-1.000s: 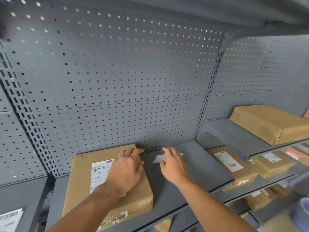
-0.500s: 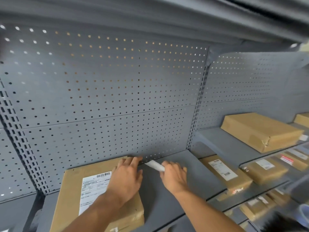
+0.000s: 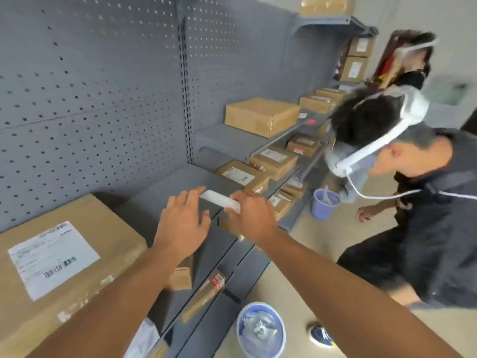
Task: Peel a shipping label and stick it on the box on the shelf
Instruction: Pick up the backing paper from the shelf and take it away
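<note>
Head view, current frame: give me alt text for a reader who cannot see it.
A right hand holds a white strip of paper above a grey shelf, the open left hand beside it. A labelled cardboard box sits at left; a crouching person in a headset and two blue buckets are at right.

Count at this moment, head view. Hands of the wearer: 2, left hand (image 3: 184,223) and right hand (image 3: 251,214). White curled paper strip (image 3: 219,201) between them: 1. Large box (image 3: 64,257) at the left end of the near shelf (image 3: 178,182): 1, carrying 1 white label (image 3: 53,257). Plain box (image 3: 260,116) on the next shelf to the right: 1. Smaller labelled boxes on the lower shelves and further along: at least 8, exact number unclear from blur. Blue buckets on the floor: 2, near bucket (image 3: 260,329) and far bucket (image 3: 324,204). Other people: 2, crouching person (image 3: 426,202) and one behind, mostly hidden.
</note>
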### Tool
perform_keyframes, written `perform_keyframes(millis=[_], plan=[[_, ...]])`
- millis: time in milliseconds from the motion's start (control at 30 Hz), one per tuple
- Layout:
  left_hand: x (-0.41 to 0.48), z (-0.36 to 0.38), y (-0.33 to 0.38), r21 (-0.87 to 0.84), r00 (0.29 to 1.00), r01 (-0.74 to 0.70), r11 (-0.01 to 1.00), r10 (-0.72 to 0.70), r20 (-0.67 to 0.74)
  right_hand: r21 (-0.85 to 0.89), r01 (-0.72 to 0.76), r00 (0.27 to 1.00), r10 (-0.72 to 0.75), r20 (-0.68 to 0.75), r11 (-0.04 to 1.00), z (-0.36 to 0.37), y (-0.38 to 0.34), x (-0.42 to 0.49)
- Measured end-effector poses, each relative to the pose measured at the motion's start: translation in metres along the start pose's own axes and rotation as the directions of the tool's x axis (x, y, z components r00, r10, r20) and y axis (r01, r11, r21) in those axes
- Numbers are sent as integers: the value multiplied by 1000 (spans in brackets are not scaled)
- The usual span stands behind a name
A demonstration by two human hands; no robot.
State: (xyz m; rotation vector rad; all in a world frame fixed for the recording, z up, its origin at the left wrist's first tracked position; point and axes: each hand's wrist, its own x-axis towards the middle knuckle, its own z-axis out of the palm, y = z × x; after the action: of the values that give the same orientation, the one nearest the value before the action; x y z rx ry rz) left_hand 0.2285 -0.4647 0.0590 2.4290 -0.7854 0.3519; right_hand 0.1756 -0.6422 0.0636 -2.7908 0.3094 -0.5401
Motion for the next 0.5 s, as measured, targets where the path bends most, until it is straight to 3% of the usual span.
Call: perform_keyframes(millis=[233,500], plan=[[-58,56,35,-112,989,-76,991,90,122,-29,-157,987,158,32,987,8,46,-98],[-116,133,22,-149,958,-79,986,116,261,-8,-301,951,301,76,954,63,94,-162]])
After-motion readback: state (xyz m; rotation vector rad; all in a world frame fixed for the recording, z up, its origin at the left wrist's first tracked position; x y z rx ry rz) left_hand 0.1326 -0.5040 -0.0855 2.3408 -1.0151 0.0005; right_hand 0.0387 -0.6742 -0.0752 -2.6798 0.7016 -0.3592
